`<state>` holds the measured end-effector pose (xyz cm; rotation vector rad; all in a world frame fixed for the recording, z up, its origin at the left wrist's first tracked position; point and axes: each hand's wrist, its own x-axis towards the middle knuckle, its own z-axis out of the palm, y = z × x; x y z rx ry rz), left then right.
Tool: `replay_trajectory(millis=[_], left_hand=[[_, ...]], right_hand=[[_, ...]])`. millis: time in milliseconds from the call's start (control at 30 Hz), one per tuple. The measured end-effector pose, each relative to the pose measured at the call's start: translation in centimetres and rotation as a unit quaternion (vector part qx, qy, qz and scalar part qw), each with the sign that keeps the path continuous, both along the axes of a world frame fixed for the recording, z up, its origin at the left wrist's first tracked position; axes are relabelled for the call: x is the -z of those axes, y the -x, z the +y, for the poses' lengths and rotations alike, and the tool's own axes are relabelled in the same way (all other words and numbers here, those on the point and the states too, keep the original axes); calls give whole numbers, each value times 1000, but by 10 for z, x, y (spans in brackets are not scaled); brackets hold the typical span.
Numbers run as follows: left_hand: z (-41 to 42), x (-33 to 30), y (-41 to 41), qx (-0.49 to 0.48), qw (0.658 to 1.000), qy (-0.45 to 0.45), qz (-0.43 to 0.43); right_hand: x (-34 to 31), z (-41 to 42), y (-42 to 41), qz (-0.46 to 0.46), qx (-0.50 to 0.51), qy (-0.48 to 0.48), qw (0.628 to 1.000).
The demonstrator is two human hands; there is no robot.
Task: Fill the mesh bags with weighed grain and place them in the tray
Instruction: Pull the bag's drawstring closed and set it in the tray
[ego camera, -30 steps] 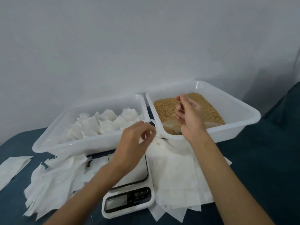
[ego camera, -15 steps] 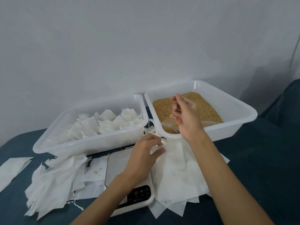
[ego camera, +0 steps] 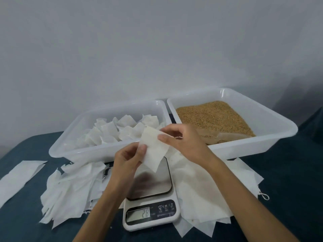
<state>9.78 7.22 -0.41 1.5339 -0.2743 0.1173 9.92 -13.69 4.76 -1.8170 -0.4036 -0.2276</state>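
Both hands hold one flat white mesh bag (ego camera: 153, 148) in the air above the scale (ego camera: 151, 193). My left hand (ego camera: 129, 155) pinches its lower left edge and my right hand (ego camera: 183, 140) pinches its upper right edge. The scale's steel platform is bare and its display reads 28. Behind on the right stands a white tray of brown grain (ego camera: 214, 116) with a clear scoop (ego camera: 225, 136) lying in it. The white tray (ego camera: 73, 151) behind on the left holds several filled white bags (ego camera: 113, 131).
Loose flat white bags lie in a heap (ego camera: 73, 189) left of the scale and in another pile (ego camera: 206, 187) to its right. A single strip (ego camera: 19, 175) lies at the far left. Everything rests on a dark blue cloth; a grey wall rises behind.
My right hand left the grain tray and came down left to the bag. My left hand lifted a bag off the right pile, and both now hold it over the scale.
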Motion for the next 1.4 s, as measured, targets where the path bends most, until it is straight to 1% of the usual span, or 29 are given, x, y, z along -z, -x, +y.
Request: replay_trajectory(millis=[67,100,133,200,233,300,367,500,567,633,733,800,900,967,1000,1133,1233,1333,1400], left_hand=[[3,-1,0,-21,999,-28,-26],[2,-1,1,-47,997,-36,-45],[1,-2,2,-88,993,-44,-68],[-3,-4,7,-187,973,-70,-113],[-4,-4,9,-191,971,-70,-125],[-9,-4,14,-117,987,-38,-107],[-12,-4,15,-63,996,2,-62],[-10,-5,15,-43,994,97,20],[-6,-7,14,-30,990,129,50],[-5,-7,13,-13,986,150,65],[-5,-5,13,-5,986,153,63],[-3,-4,12,-1,986,157,62],[0,-5,11,29,985,162,57],[1,-6,11,41,984,166,57],[1,-5,11,42,984,164,58],[-2,-3,11,56,988,137,48],[-2,-4,12,62,988,135,44],[-5,-5,12,42,987,149,51],[-6,-6,12,30,987,151,49]], right_hand=[[0,3,2,9,-1,-32,999],[0,4,3,1,12,-40,999],[1,5,3,-20,36,-28,999],[4,10,4,-80,92,31,992],[7,14,5,-112,111,58,986],[11,21,8,-171,120,105,972],[17,27,10,-203,109,154,961],[22,33,12,-240,75,200,947],[23,35,13,-254,69,222,939],[24,36,14,-256,66,241,934],[23,36,16,-253,48,253,932],[22,37,19,-234,40,216,947],[20,42,23,-145,22,74,987],[19,44,23,-83,6,-4,997],[19,44,22,-62,-1,-26,998],[22,43,19,-5,-33,-69,997],[25,45,18,29,-37,-92,995],[26,45,17,30,-56,-123,990],[25,44,16,8,-51,-113,992]])
